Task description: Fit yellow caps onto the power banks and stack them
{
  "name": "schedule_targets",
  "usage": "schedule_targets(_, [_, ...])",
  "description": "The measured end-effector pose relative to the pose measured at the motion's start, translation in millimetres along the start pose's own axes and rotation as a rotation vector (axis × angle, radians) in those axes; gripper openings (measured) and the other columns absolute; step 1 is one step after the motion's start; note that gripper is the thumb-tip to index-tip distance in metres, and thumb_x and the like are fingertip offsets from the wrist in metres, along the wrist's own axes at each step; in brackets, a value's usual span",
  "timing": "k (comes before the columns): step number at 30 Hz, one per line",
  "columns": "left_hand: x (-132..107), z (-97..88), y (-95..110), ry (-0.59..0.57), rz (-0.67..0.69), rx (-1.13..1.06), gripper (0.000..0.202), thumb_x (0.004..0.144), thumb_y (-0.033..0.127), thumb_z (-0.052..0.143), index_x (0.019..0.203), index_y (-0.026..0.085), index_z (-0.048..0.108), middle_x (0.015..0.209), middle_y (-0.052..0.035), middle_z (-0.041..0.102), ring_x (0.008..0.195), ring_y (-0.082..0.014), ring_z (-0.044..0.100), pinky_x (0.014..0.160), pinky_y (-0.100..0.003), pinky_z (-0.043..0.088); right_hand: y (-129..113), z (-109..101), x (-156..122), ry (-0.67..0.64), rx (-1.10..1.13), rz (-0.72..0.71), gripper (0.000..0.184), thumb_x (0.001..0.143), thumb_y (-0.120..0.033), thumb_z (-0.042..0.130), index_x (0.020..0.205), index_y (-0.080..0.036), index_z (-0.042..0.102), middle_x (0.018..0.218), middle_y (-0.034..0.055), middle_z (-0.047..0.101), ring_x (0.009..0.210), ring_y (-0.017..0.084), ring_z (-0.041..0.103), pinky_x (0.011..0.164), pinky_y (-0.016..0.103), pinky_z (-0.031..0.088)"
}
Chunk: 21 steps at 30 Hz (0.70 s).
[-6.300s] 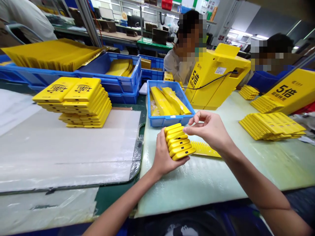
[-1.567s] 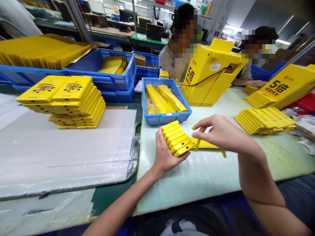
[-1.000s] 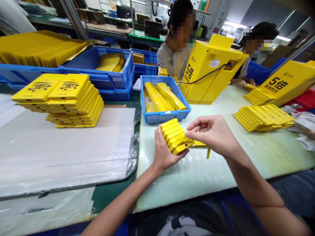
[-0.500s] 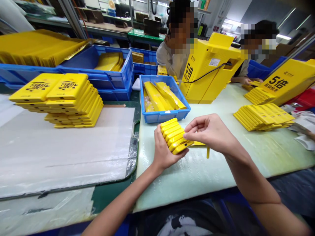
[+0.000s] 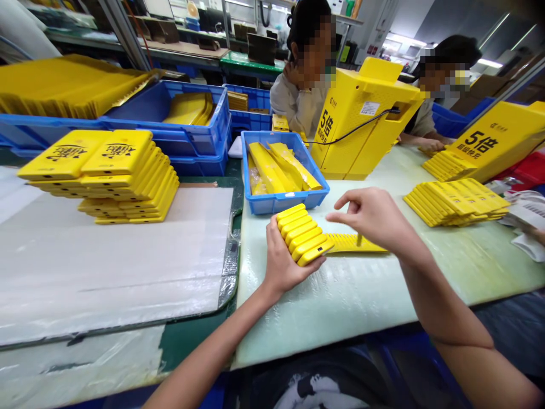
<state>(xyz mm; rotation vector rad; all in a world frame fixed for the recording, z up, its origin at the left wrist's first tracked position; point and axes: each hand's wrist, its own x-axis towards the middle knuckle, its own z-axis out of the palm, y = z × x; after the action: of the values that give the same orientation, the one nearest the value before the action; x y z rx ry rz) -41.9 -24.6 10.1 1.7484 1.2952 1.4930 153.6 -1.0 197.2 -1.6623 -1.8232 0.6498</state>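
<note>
My left hand [image 5: 289, 264] is wrapped round a tilted stack of several yellow power banks [image 5: 303, 233], their rounded ends facing up; the lowest one shows a small dark port. To the right of the stack, just above the table, my right hand [image 5: 368, 213] has thumb and forefinger parted with nothing visible between their tips. A thin yellow stick [image 5: 360, 240] juts out below its other, curled fingers. On the table beneath it lies a yellow strip with a row of notches [image 5: 340, 243], partly hidden by the left-hand stack and my right hand.
A blue bin [image 5: 285, 203] with yellow pieces stands ahead. Piled power banks [image 5: 114, 176] rest on the white board at left; more lie at right [image 5: 455, 201]. Large yellow cases [image 5: 361, 119] stand beyond, where two people sit. Blue crates [image 5: 187, 133] hold yellow sheets at back left.
My right hand has drawn up and away from the power banks, its thumb and forefinger parting. More of the notched strip now shows. My left hand and the stack have hardly moved.
</note>
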Motion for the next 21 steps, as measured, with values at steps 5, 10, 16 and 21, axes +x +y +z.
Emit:
schedule_targets(5, [0.2, 0.4, -0.8, 0.002, 0.009, 0.016, 0.145, 0.063, 0.065, 0.106, 0.174, 0.023, 0.022, 0.156, -0.0213, 0.053, 0.149, -0.0459, 0.059, 0.128, -0.067, 0.05, 4.5, -12.2, -18.6, -0.121, 0.509, 0.08, 0.05, 0.057, -0.047, 0.111, 0.09, -0.019, 0.086, 0.081, 0.0057, 0.08, 0.07, 0.018, 0.073, 0.065, 0.029, 0.064])
schedule_targets(10, [0.8, -1.3, -0.3, -0.015, 0.021, 0.035, 0.144, 0.065, 0.065, 0.105, 0.174, 0.023, 0.022, 0.154, -0.0202, 0.054, 0.147, -0.045, 0.061, 0.126, -0.064, 0.052, -4.0, 14.8, -42.3, 0.031, 0.627, 0.089, 0.046, 0.054, -0.037, 0.114, 0.083, -0.019, 0.085, 0.073, 0.0031, 0.077, 0.064, 0.016, 0.073, 0.062, 0.026, 0.067])
schedule_targets(16, [1.0, -1.1, -0.8, -0.012, 0.031, 0.045, 0.146, 0.063, 0.062, 0.107, 0.174, 0.023, 0.021, 0.157, -0.0209, 0.052, 0.148, -0.0458, 0.059, 0.126, -0.064, 0.052, -9.7, 29.1, -41.1, 0.015, 0.642, 0.119, 0.043, 0.055, -0.033, 0.113, 0.08, -0.017, 0.083, 0.07, 0.0023, 0.076, 0.062, 0.014, 0.072, 0.061, 0.024, 0.065])
schedule_targets(21, [0.5, -0.7, 0.0, -0.011, 0.012, 0.032, 0.146, 0.063, 0.064, 0.107, 0.174, 0.024, 0.021, 0.156, -0.0204, 0.053, 0.148, -0.0455, 0.06, 0.125, -0.064, 0.052, -8.7, 32.6, -37.9, -0.029, 0.554, 0.116, 0.038, 0.058, -0.033, 0.109, 0.077, -0.016, 0.081, 0.065, 0.0018, 0.073, 0.058, 0.014, 0.065, 0.055, 0.026, 0.057])
